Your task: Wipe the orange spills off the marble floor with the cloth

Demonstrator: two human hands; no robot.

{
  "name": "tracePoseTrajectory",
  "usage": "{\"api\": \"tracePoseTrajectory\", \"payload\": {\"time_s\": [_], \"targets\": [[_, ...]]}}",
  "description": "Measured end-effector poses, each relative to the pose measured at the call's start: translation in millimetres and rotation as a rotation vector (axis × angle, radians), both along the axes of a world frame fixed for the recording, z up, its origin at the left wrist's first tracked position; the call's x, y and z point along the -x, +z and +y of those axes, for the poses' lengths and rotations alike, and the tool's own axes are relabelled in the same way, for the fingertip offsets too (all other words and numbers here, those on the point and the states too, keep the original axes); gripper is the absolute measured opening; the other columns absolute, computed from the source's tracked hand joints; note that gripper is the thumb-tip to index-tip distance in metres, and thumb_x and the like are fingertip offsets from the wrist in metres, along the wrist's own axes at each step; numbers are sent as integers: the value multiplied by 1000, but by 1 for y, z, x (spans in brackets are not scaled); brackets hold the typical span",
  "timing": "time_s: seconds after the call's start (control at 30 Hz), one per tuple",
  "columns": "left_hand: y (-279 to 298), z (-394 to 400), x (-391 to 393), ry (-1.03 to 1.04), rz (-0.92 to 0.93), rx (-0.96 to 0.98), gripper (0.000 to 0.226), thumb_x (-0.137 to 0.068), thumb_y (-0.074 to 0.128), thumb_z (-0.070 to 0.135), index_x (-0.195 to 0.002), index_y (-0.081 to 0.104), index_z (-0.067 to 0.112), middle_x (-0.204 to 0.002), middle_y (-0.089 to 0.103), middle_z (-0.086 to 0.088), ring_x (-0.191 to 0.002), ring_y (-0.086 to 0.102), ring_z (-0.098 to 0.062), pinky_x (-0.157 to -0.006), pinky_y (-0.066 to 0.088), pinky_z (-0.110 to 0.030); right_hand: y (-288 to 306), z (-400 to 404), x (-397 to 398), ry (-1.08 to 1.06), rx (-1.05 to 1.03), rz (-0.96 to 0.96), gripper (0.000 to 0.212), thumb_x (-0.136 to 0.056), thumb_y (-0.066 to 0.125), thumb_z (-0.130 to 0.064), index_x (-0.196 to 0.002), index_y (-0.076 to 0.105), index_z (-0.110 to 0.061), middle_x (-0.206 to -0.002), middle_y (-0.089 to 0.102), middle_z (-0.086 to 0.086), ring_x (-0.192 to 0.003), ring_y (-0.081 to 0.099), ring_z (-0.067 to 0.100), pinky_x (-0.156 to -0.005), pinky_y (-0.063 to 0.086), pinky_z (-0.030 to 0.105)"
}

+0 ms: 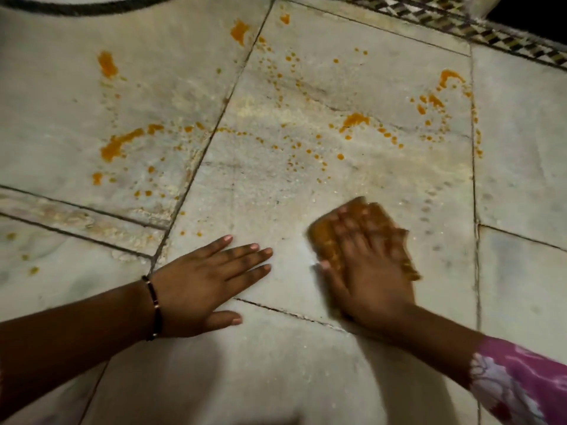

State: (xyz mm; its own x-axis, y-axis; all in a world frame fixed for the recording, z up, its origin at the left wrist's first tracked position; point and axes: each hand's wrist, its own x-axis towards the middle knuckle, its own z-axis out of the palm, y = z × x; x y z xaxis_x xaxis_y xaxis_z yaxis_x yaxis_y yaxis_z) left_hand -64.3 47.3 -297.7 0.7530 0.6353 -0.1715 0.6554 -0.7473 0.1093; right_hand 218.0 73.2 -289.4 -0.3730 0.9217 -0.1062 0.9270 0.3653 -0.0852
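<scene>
Head camera: we see our right hand spread flat on top of the cloth, fingers extended and pressing it to the marble floor rather than gripping it. It is blurred, so we cannot tell how firmly it bears down. Our left hand lies open and empty, palm down just beside it, apparently as a prop; a thin bracelet circles that wrist.

The cloth looks soft, light and limp, already stained orange through. We judge it will bunch or slide under the palm unless held flat, and a clean face may need folding out before it smears more than it lifts.

The orange spills lie farther out, well apart from the cloth: thick blobs at left, a blob in the middle slab, streaks at right, with fine droplets between. The polished marble should release them easily; the dark joints may trap residue. A patterned border edges the far corner.
</scene>
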Motion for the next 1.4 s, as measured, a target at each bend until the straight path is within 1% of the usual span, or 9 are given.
{"api": "tracePoseTrajectory", "payload": {"time_s": [0.13,0.37,0.57,0.67,0.8,0.93,1.13,1.3,1.4], "targets": [[5,-25,18,16,-16,36,77,-86,43,60,-143,35,9,-151,32,-10,-138,32,-23,-109,21,-43,-2,29,64,313,76,16,70,-91,15,-60,-152,18,-26,-160,17,-4,-148,5,22,-114,-7,52],[13,-32,46,-21,30,20,83,-76,54,62,-143,38,15,-150,36,-6,-136,34,-20,-107,21,-43,2,86,4,120,75,-59,77,-86,5,-68,-153,3,-29,-161,1,-8,-148,-5,21,-116,-5,51],[23,-32,88,-134,118,32,90,-70,62,63,-142,38,16,-151,35,-5,-133,39,-19,-106,23,-43,12,7,21,815,83,-217,74,-94,21,-62,-152,21,-16,-158,19,9,-144,18,36,-108,12,61],[33,-32,106,-221,155,36,93,-63,65,62,-140,42,16,-149,38,-6,-131,44,-21,-106,34,-44,6,7,88,913,107,-138,72,-93,24,-59,-151,22,-18,-158,22,6,-144,19,33,-108,9,59],[53,-16,123,-314,333,104,102,-62,65,64,-146,30,18,-155,25,-3,-136,33,-17,-105,36,-45,8,56,129,680,121,-214,81,-83,-2,-71,-152,-5,-28,-161,-3,-5,-146,-8,22,-113,-12,51],[62,5,127,-270,579,504,88,-91,48,42,-146,-19,29,-139,-42,14,-141,-23,-13,-117,-8,-46,10,38,91,453,57,-202,76,-91,7,-65,-152,14,-20,-159,19,3,-145,18,32,-112,4,56],[59,18,140,-297,716,580,89,-90,51,41,-148,-16,25,-143,-39,11,-143,-17,-15,-105,-19,-35,7,-61,136,571,109,-83,67,-96,25,-56,-148,30,-15,-154,29,8,-142,24,34,-108,9,60],[51,16,156,-383,652,483,89,-92,44,48,-144,-24,25,-139,-45,9,-141,-24,-16,-106,-23,-38,0,19,187,305,109,-74,69,-91,12,-60,-152,2,-29,-161,-3,-5,-145,-13,18,-107,-24,44],[41,7,183,-443,308,225,92,-83,49,60,-151,1,21,-156,-14,3,-145,3,-20,-114,7,-48,-2,40,150,69,98,-79,73,-87,6,-64,-152,2,-32,-161,0,-8,-147,-8,17,-112,-15,45]]}}
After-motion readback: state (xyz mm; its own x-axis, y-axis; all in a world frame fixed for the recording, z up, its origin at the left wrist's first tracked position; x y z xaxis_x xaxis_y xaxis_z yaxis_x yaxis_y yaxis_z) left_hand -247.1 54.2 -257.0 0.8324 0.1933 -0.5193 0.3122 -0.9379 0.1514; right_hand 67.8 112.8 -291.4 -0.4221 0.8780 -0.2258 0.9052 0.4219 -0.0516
